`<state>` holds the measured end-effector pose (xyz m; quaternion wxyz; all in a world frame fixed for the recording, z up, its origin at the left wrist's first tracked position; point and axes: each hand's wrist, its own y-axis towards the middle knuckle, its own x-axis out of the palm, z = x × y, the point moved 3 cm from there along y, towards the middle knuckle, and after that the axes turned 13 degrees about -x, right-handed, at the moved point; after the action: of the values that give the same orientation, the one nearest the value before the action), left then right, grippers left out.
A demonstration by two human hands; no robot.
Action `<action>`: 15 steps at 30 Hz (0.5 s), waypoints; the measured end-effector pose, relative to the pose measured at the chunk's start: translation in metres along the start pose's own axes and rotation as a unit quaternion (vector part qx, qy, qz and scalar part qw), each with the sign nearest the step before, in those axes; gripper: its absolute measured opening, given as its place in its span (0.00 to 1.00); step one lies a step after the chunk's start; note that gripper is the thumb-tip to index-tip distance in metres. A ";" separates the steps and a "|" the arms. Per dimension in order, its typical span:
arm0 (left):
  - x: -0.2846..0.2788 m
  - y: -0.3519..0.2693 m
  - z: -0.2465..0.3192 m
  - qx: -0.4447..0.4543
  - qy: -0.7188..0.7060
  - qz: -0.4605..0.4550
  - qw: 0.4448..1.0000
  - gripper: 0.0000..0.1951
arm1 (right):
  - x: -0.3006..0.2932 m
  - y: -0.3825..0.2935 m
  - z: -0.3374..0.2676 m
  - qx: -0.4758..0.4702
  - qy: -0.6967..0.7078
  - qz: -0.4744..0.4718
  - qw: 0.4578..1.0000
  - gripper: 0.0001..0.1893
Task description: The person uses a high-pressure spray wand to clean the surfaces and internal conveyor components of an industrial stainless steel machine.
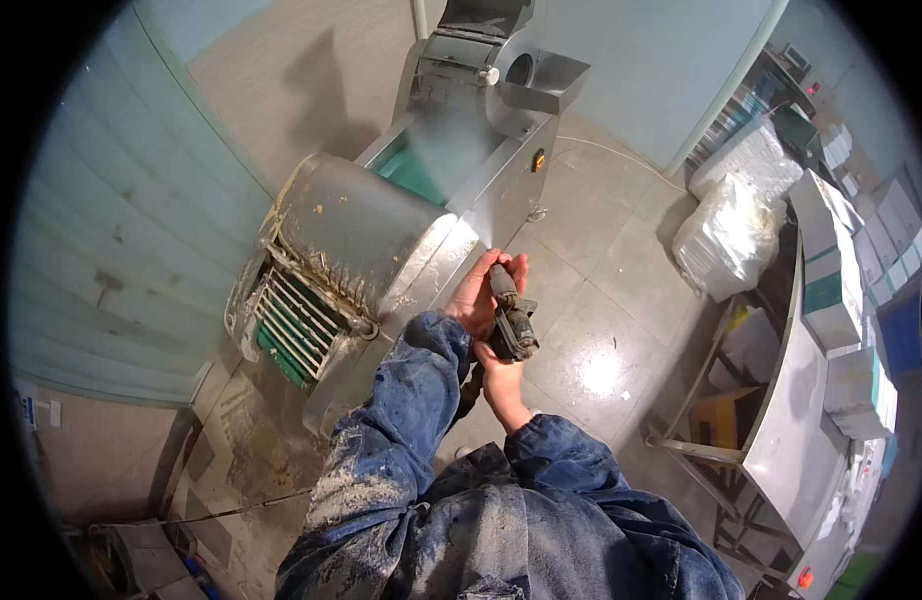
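Note:
A dirt-caked spray gun [512,315] points away from me, and a fan of mist leaves its tip. My right hand [504,379] grips its rear and handle from below. Around the front of the nozzle curl the fingers of my left hand [472,296]. The mist crosses a green conveyor belt [412,169] in a stainless-steel machine [517,176]. Nearer on the left, the machine's rounded metal cover [356,217] carries pale crusted residue. Below that cover, a grille of pale bars [300,322] shows green behind it.
A frosted, curved panel [138,217] stands along the left. At right, a metal table [795,435] holds several white boxes [843,390], with an orange box [723,420] beneath. Plastic-wrapped bundles [731,232] sit beyond it. The tiled floor [581,337] looks wet and shiny.

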<state>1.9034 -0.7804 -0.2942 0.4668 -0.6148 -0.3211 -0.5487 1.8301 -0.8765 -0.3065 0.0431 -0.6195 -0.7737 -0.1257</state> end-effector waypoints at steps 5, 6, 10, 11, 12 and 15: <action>-0.005 0.017 0.001 -0.016 0.080 0.135 0.987 0.08 | -0.008 0.006 0.009 0.003 -0.021 0.007 1.000 0.06; -0.006 0.019 0.006 -0.043 0.101 0.195 0.975 0.08 | -0.006 0.008 0.016 0.020 -0.016 0.003 1.000 0.05; -0.003 0.025 0.017 -0.071 0.191 0.305 0.930 0.09 | -0.005 0.012 0.026 0.024 0.009 -0.011 1.000 0.03; 0.000 0.025 0.019 -0.070 0.218 0.322 0.919 0.10 | -0.004 0.014 0.026 0.024 0.019 -0.024 0.999 0.02; 0.001 0.021 0.020 -0.074 0.235 0.315 0.917 0.13 | 0.001 0.013 0.022 0.022 0.058 -0.017 0.998 0.02; -0.004 -0.003 0.022 -0.105 0.298 0.270 0.909 0.21 | 0.009 0.004 0.014 0.017 0.056 -0.030 0.998 0.03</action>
<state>1.9078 -0.7580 -0.2968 0.6043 -0.5310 0.0711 -0.5898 1.8332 -0.8634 -0.3171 0.0927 -0.5874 -0.7902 -0.1481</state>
